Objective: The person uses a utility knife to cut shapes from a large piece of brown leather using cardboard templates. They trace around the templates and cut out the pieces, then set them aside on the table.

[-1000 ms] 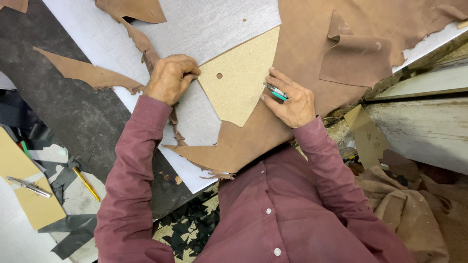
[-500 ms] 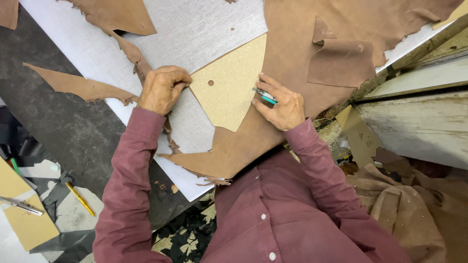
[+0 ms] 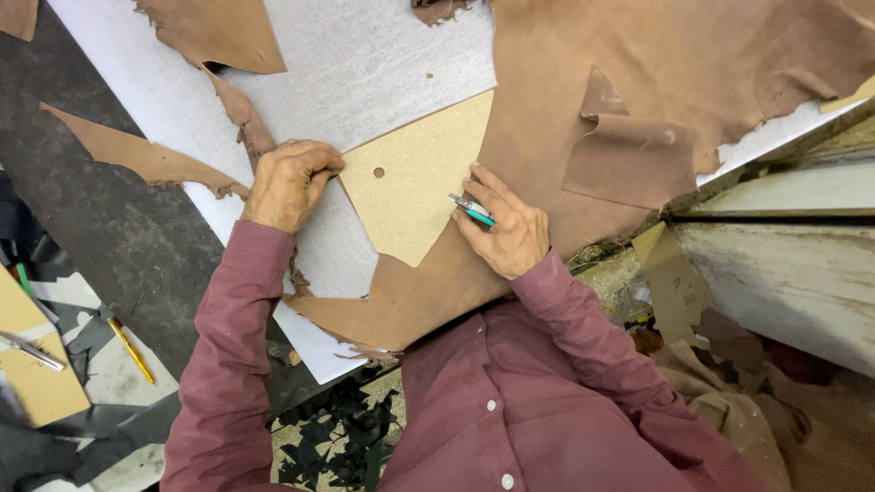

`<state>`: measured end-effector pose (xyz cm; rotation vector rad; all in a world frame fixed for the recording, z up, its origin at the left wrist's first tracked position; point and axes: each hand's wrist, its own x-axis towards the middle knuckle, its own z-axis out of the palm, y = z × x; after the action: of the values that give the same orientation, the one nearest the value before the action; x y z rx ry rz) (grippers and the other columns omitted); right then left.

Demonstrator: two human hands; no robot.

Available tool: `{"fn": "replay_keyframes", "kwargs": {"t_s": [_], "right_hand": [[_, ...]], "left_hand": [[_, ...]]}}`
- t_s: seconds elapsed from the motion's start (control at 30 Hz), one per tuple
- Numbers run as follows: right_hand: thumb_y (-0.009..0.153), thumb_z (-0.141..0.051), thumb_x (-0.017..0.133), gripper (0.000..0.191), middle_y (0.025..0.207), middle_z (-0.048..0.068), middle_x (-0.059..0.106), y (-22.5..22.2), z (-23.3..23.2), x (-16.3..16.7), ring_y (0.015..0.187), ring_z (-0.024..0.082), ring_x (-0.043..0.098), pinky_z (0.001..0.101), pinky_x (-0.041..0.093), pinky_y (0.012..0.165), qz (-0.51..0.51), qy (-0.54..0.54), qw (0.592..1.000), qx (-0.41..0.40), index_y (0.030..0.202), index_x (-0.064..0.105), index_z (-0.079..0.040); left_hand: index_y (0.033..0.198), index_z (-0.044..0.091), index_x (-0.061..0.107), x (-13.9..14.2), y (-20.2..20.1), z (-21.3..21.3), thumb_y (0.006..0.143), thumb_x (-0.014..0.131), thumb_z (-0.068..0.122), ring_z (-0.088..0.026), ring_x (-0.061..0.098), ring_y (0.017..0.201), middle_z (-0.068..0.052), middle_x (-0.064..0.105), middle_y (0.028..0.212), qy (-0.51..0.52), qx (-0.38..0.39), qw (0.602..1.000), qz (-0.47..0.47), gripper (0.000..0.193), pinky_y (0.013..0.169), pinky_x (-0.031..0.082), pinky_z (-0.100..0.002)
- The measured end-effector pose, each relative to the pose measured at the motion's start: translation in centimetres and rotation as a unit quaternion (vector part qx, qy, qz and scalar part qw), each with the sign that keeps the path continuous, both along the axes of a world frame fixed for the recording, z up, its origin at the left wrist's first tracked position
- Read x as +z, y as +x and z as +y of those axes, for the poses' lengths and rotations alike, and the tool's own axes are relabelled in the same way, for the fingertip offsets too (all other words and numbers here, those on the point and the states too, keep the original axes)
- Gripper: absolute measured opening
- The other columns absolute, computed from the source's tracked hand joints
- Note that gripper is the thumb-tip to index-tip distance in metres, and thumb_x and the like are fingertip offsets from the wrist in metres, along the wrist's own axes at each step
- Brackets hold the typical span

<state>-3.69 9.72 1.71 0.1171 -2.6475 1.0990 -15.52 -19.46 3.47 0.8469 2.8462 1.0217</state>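
A tan cardboard pattern piece (image 3: 415, 182) with a small round hole lies on a large brown leather hide (image 3: 638, 82) spread over a white cutting board (image 3: 365, 64). My left hand (image 3: 287, 182) is curled into a fist and presses on the pattern's left corner. My right hand (image 3: 506, 223) grips a small teal-handled knife (image 3: 471, 210), its tip at the pattern's right edge where it meets the leather. Maroon sleeves cover both forearms.
Torn leather offcuts (image 3: 150, 159) lie on the board's left side and on the dark bench. A yellow pencil (image 3: 130, 348), a metal tool and a cardboard piece (image 3: 32, 364) sit at lower left. A worn white ledge (image 3: 775, 264) runs along the right.
The view has shifted slightly. My right hand with the knife has moved a little along the pattern's right edge. The left hand stays pressed on the left corner.
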Motion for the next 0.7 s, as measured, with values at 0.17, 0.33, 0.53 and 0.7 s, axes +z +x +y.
{"fn": "replay_keyframes", "kwargs": {"t_s": [0.17,0.33,0.53,0.7], "right_hand": [[0.089,-0.016,0.080,0.039,0.139,0.016,0.066,0.0,1.1,0.3,0.112,0.034,0.072,0.0386,0.060,0.089,-0.008,-0.032,0.998,0.050,0.124,0.069,-0.004],[0.094,-0.010,0.075,0.039,0.130,0.018,0.068,0.3,3.4,0.9,0.115,0.035,0.072,0.0393,0.058,0.097,0.029,-0.060,0.995,0.071,0.131,0.065,-0.002],[0.104,-0.014,0.073,0.031,0.112,0.018,0.072,-0.7,6.8,1.2,0.096,0.026,0.072,0.0351,0.056,0.085,0.006,-0.064,0.996,0.056,0.130,0.066,-0.001],[0.106,-0.013,0.071,0.020,0.097,0.012,0.073,-2.7,7.9,0.5,0.079,0.019,0.070,0.0323,0.055,0.073,-0.056,-0.076,0.995,0.041,0.122,0.068,-0.001]], "left_hand": [[0.105,-0.002,0.074,-0.3,1.4,0.5,0.093,0.069,-0.007,-0.031,0.069,0.104,-0.013,0.075,0.110,0.004,0.036,0.999,0.016,0.014,0.093,0.056,-0.039],[0.116,-0.001,0.073,-0.1,5.1,1.7,0.091,0.065,-0.003,-0.036,0.062,0.114,-0.018,0.067,0.130,-0.142,0.057,0.980,0.126,0.026,0.095,0.051,-0.045],[0.134,0.001,0.059,-1.3,11.5,8.6,0.074,0.066,0.006,-0.035,0.059,0.120,-0.021,0.057,0.138,-0.297,0.095,0.943,0.115,0.061,0.100,0.049,-0.044],[0.133,-0.005,0.058,-2.2,15.0,15.0,0.092,0.070,0.017,-0.039,0.052,0.119,-0.021,0.055,0.136,-0.117,0.230,0.960,0.109,0.049,0.101,0.046,-0.052]]}}
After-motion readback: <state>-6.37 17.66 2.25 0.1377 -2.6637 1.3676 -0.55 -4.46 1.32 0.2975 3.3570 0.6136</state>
